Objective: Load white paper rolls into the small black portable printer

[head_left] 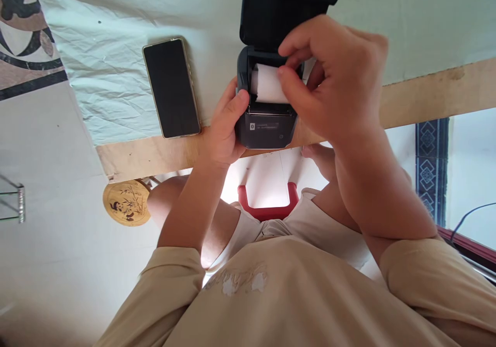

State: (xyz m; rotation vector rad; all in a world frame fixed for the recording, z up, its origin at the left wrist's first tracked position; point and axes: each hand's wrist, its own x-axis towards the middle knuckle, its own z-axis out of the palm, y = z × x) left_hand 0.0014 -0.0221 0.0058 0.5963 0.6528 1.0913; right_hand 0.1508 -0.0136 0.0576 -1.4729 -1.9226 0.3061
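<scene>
A small dark grey printer [264, 130] sits at the table's near edge with its lid [279, 11] swung open away from me. A white paper roll [266, 82] lies in its open bay. My left hand [223, 130] grips the printer's left side, thumb on the rim of the bay. My right hand [333, 81] hovers over the bay from the right, with thumb and fingertips pinched on the roll's right end. The right part of the printer is hidden under that hand.
A black phone [171, 89] lies face up left of the printer on the pale green cloth [116, 42]. The table's wooden edge [426, 91] runs across in front of me. Below are a red seat [267, 207] and a round wooden stool top [126, 202].
</scene>
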